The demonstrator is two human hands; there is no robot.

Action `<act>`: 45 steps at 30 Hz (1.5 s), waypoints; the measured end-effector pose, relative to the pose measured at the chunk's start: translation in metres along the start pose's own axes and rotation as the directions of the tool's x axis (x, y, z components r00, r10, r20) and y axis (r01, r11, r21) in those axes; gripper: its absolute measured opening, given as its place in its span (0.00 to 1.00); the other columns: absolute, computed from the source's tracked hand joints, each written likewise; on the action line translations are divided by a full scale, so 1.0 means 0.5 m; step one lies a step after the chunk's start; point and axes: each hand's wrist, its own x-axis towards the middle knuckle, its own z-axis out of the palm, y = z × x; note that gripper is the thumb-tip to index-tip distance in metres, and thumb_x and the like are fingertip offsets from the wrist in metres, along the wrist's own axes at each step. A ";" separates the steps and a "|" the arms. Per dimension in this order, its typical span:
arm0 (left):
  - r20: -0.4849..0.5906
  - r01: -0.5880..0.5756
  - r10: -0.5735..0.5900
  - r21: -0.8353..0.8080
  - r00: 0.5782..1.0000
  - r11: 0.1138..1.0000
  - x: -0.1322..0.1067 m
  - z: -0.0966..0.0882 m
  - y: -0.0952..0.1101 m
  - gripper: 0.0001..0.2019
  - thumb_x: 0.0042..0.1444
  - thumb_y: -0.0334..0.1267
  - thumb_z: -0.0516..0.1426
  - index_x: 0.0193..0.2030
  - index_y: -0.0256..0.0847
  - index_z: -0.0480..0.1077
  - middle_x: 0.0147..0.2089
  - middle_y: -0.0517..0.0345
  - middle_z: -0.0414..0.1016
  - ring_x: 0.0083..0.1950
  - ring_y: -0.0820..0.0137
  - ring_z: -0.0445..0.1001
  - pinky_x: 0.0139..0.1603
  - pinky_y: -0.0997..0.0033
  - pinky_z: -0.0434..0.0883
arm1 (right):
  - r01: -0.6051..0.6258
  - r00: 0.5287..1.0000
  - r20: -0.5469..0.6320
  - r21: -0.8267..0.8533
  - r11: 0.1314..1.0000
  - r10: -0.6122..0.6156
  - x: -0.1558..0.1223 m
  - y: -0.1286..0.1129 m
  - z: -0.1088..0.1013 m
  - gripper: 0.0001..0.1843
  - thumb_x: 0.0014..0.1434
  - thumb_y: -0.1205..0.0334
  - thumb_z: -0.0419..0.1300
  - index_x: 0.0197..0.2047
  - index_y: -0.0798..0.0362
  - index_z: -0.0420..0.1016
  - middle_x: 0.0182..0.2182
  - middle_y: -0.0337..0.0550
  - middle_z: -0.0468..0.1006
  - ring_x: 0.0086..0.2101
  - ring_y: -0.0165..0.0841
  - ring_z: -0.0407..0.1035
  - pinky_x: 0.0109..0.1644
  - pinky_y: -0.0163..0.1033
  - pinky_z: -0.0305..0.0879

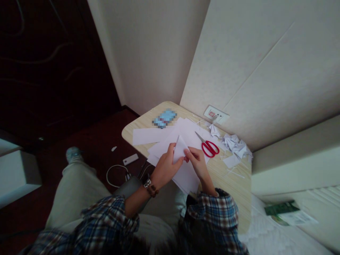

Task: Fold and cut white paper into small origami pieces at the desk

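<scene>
Between my two hands is a small folded piece of white paper, its pointed tip facing up and away from me. My left hand grips its left side, thumb laid across the front. On the right edge, my right hand pinches the paper between thumb and fingers. Both hands are over a spread of white paper sheets on a small wooden table. Just right of my right hand lie scissors with red handles, blades pointing up and left.
Crumpled-looking folded white paper pieces and thin strips lie along the table's wall side. A pixelated blue phone-like item rests at the far end. A wall socket holds a plug. A white power bank-like block and cable are on the floor.
</scene>
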 end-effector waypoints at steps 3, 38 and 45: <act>-0.005 0.000 0.000 0.004 1.000 1.000 0.001 0.003 0.001 0.21 0.59 0.39 0.52 0.59 0.36 0.59 0.47 0.42 0.78 0.48 0.53 0.78 0.47 0.56 0.72 | -0.002 1.000 -0.004 -0.001 1.000 0.002 0.000 0.000 -0.002 0.26 0.63 0.47 0.57 0.17 0.51 0.66 0.16 0.34 0.66 0.21 0.30 0.60 0.30 0.36 0.56; 0.084 0.000 0.011 -0.130 0.996 0.992 0.094 0.019 -0.003 0.34 0.53 0.40 0.60 0.68 0.42 0.59 0.54 0.42 0.76 0.50 0.56 0.77 0.47 0.57 0.75 | -0.099 0.961 -0.266 -0.060 0.993 0.080 0.010 0.008 -0.023 0.27 0.65 0.45 0.51 0.18 0.50 0.61 0.17 0.35 0.62 0.22 0.30 0.57 0.28 0.37 0.53; 0.196 0.090 -0.030 -0.303 0.980 0.949 0.120 0.012 -0.020 0.28 0.52 0.45 0.59 0.59 0.39 0.65 0.44 0.49 0.79 0.36 0.64 0.79 0.31 0.66 0.75 | -0.123 0.963 -0.248 -0.049 0.991 0.107 0.015 0.003 -0.028 0.28 0.66 0.47 0.51 0.17 0.50 0.60 0.16 0.35 0.62 0.21 0.29 0.57 0.29 0.37 0.54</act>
